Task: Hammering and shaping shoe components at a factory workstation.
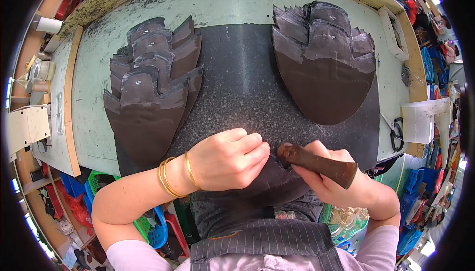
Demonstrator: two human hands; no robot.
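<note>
My left hand (230, 159), with gold bangles at the wrist, is closed with its fingers curled at the edge of a dark brown piece (262, 192), which looks like a leather shoe upper. That piece lies at the near edge of the board, partly over my lap. A hammer (324, 165) with a worn, rusty head, round at one end and flared at the other, is in my right hand (326, 184). Its head lies across the top of my fingers, close to the dark piece; the handle is hidden. What my left fingertips pinch is covered by the hand.
Overlapping stacks of dark brown uppers (148, 105) (331, 83) lie left and right on a black board (227, 63). Scissors (396, 135) rest at the right edge beside a white plastic container (418, 122). A raised wooden rim (74, 98) borders the table. Baskets sit below.
</note>
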